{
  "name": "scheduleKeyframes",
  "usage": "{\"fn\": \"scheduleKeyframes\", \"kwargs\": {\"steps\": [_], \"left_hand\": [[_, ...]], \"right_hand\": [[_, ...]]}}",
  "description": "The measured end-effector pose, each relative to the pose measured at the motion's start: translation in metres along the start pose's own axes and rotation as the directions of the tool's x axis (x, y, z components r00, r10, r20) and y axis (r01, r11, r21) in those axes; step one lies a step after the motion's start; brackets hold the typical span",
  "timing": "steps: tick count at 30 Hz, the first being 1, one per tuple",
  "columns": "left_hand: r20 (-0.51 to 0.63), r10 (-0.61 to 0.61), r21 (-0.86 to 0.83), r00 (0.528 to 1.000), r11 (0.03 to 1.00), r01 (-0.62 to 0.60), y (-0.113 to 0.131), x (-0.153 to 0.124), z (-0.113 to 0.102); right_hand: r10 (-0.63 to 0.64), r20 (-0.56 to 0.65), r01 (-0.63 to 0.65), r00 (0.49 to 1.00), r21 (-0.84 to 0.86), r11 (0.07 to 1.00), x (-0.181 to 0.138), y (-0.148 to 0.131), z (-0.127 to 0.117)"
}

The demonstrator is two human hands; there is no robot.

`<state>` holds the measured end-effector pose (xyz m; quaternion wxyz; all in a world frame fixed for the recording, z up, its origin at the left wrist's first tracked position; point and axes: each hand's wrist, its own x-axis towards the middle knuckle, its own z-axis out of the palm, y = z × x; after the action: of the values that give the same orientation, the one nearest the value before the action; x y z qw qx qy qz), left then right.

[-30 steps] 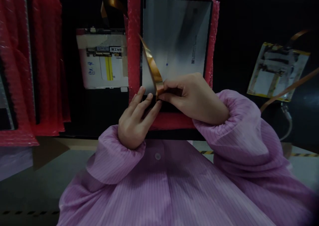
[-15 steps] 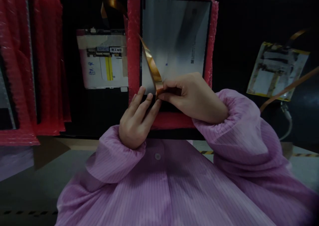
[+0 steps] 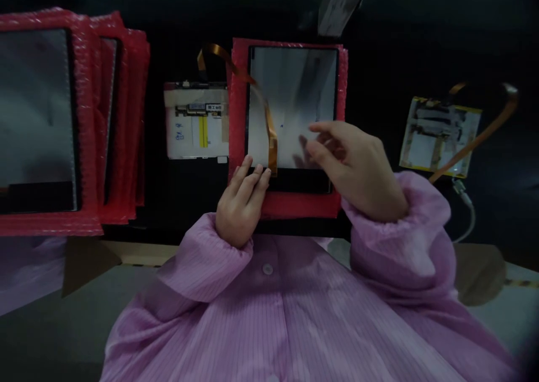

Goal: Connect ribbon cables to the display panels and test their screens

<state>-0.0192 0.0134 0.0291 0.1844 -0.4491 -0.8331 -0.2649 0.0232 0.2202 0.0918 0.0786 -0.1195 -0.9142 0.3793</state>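
A display panel (image 3: 295, 90) lies on a red bubble-wrap sheet (image 3: 240, 113) in front of me. An orange flat ribbon cable (image 3: 265, 110) arcs from a small circuit board (image 3: 196, 121) on the left down to the panel's lower left edge. My left hand (image 3: 242, 199) lies with its fingers stretched flat on the panel's lower left corner, right beside the cable's end. My right hand (image 3: 351, 166) hovers over the panel's lower right part, fingers spread and blurred, holding nothing.
A stack of red bubble-wrapped panels (image 3: 63, 124) lies at the left. Another board (image 3: 440, 135) with an orange ribbon cable (image 3: 484, 129) and a white wire (image 3: 467, 213) sits at the right. The black mat's front edge runs just below my hands.
My right hand has let go of the ribbon cable's end and lifted to the right, opening. The view has pulled back and tilted, showing more of the left stack.
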Motion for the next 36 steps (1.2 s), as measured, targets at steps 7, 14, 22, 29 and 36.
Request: {"fn": "scheduleKeyframes", "kwargs": {"steps": [7,14,22,29,36], "left_hand": [[-0.022,-0.121,-0.095,0.992,0.988,0.119,0.001,0.003,-0.001],[0.041,-0.282,-0.216,0.958,0.934,0.285,-0.004,0.002,-0.001],[-0.001,-0.233,-0.34,0.973,0.915,0.218,0.002,0.007,-0.003],[0.136,-0.221,-0.547,0.966,0.796,0.259,-0.003,0.014,-0.001],[0.1,-0.365,-0.526,0.925,0.77,0.361,-0.003,0.013,0.011]], "right_hand": [[0.139,-0.19,-0.187,0.972,-0.265,0.946,-0.069,0.015,0.007],[0.216,-0.27,-0.303,0.938,-0.342,0.889,-0.075,0.009,0.034],[0.257,-0.369,-0.326,0.893,-0.138,0.935,-0.07,0.018,0.023],[-0.028,-0.596,-0.151,0.802,-0.249,0.957,-0.066,-0.039,0.01],[-0.237,-0.611,0.051,0.756,-0.305,0.951,-0.047,-0.069,0.02]]}}
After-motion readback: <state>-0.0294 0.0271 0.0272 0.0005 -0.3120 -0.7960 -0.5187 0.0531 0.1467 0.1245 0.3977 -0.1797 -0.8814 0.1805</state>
